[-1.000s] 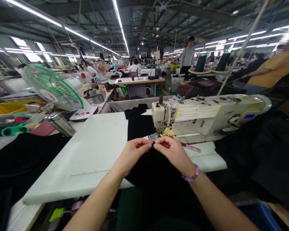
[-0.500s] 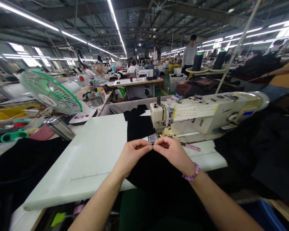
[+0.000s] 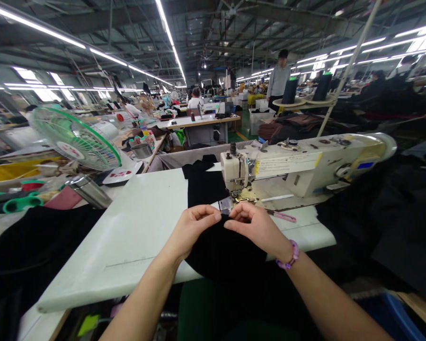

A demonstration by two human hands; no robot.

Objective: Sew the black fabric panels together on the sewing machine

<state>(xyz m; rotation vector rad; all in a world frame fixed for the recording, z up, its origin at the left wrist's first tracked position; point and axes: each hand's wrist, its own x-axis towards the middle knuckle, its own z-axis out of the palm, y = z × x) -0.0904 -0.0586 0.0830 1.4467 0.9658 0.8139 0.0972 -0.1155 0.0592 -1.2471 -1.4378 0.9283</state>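
A piece of black fabric [image 3: 230, 246] lies over the table's front edge, in front of the sewing machine [image 3: 284, 163]. My left hand [image 3: 199, 222] is shut on the fabric's upper edge, pinching it between thumb and fingers. Close beside it, my right hand [image 3: 257, 225] has its thumb and fingertips apart at the same edge; a purple bracelet [image 3: 288, 254] circles that wrist. Another stretch of black cloth [image 3: 204, 187] reaches back along the left of the machine head. Both hands are just in front of the needle area, whose details are too small to make out.
Pink-handled snips [image 3: 284, 216] lie on the white table [image 3: 135, 222] right of my hands. At the left are a steel flask [image 3: 88, 191] and a green-rimmed fan [image 3: 80, 137]. Dark thread cones [image 3: 290, 91] stand behind the machine. A person in grey [image 3: 279, 80] stands farther back.
My right hand has shifted slightly right, and its thumb and fingertips have parted. The two hands, touching before, now have a small gap between them. My left hand has edged left.
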